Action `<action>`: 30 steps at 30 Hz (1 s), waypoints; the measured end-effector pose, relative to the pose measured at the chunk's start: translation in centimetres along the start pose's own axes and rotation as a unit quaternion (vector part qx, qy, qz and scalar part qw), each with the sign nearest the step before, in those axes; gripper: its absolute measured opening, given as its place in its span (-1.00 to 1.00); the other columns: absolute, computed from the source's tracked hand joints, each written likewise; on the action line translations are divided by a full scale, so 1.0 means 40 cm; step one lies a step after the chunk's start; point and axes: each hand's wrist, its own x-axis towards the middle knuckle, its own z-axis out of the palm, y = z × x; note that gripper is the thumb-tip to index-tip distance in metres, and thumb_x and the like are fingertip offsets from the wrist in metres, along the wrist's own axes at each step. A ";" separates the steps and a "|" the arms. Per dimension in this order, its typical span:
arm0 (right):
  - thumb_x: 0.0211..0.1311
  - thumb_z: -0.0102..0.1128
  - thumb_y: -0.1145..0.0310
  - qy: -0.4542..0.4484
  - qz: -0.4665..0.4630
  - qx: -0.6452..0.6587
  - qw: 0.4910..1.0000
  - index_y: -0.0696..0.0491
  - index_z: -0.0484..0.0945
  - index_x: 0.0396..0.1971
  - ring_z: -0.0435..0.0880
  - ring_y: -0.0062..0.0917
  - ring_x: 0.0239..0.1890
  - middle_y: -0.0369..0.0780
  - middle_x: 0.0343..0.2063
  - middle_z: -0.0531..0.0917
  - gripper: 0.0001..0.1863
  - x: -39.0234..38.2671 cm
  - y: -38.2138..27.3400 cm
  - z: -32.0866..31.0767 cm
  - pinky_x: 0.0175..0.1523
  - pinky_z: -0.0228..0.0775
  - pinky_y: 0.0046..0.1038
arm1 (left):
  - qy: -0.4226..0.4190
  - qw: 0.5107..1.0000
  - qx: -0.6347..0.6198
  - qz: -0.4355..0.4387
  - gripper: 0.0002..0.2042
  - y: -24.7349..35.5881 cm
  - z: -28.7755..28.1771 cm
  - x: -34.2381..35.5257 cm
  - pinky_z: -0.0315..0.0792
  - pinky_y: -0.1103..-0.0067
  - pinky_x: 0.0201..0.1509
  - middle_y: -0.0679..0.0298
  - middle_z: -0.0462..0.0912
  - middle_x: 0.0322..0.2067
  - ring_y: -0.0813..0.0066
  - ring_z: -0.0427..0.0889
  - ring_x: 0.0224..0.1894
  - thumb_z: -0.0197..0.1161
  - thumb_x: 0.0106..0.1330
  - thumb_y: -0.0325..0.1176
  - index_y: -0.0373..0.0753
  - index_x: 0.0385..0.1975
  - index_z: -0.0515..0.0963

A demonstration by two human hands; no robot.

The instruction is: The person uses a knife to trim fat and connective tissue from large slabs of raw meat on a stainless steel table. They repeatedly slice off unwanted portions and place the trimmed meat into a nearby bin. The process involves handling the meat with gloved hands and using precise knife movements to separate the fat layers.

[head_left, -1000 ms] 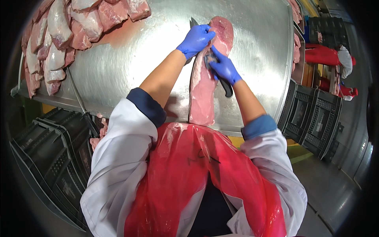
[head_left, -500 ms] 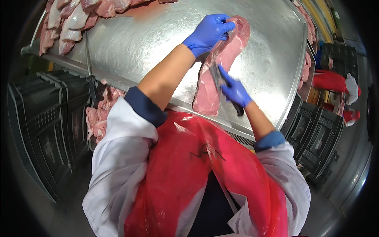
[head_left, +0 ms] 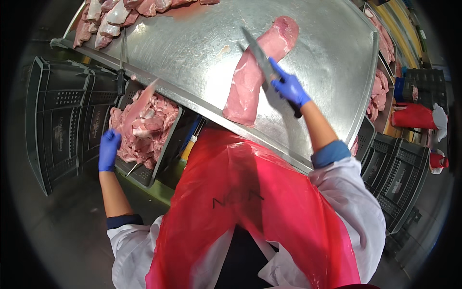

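My left hand, gloved in blue, is curled closed on a blurred pale strip of meat trimming, over a grey crate heaped with pink trimmings. My right hand, also gloved, grips a knife whose long blade points away from me, above a long pink piece of meat. That piece lies diagonally on the steel table, its rounded end toward the back.
A pile of meat pieces and a steel rod lie at the table's back left. Dark crates stand left and right. Trays of meat line the right side, where co-workers in red aprons appear.
My left hand has left the meat and swung down-left to the trimmings crate with a strip. The knife has lifted, its blade now showing along its length. My view has shifted.
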 end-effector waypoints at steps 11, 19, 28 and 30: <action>0.42 -0.09 0.27 -0.036 -0.040 -0.324 0.945 -0.50 -0.15 0.53 0.69 0.07 -0.15 0.14 -0.16 0.68 -0.23 0.120 0.113 0.004 0.03 0.51 -0.07 | 0.069 0.871 0.389 0.293 -0.16 0.543 1.124 -0.007 0.28 -0.02 0.30 -0.13 0.28 0.29 -0.18 0.36 0.26 0.40 0.15 -0.05 -0.30 0.38 0.19; 0.29 -0.07 0.40 -0.061 0.013 -0.197 0.978 -0.31 -0.05 0.53 0.69 -0.04 -0.40 -0.03 -0.48 0.71 -0.19 -0.300 0.215 0.001 -0.11 0.52 -0.10 | -0.155 0.970 0.114 0.149 -0.29 0.543 0.986 0.286 0.48 0.24 0.22 -0.10 0.48 0.16 -0.01 0.52 0.20 0.41 0.07 -0.24 -0.36 0.23 0.30; 0.33 0.06 0.36 0.134 0.119 0.136 0.974 -0.34 -0.05 0.54 0.75 -0.31 -0.30 0.00 -0.20 0.74 -0.17 -0.706 0.387 0.020 -0.01 0.55 -0.34 | -0.439 0.829 -0.277 0.207 -0.24 1.106 1.110 -0.047 0.32 0.36 0.35 0.09 0.43 0.20 0.27 0.44 0.23 0.42 0.21 -0.25 -0.32 0.36 0.18; 0.32 0.07 0.36 0.157 0.159 0.186 0.957 -0.32 -0.05 0.55 0.70 -0.38 -0.41 -0.04 -0.33 0.74 -0.16 -0.734 0.367 -0.014 -0.11 0.53 -0.37 | -0.541 0.718 -0.336 0.280 -0.29 1.309 1.228 -0.122 0.24 0.40 0.41 0.09 0.45 0.21 0.30 0.42 0.27 0.35 0.33 -0.22 -0.33 0.40 0.18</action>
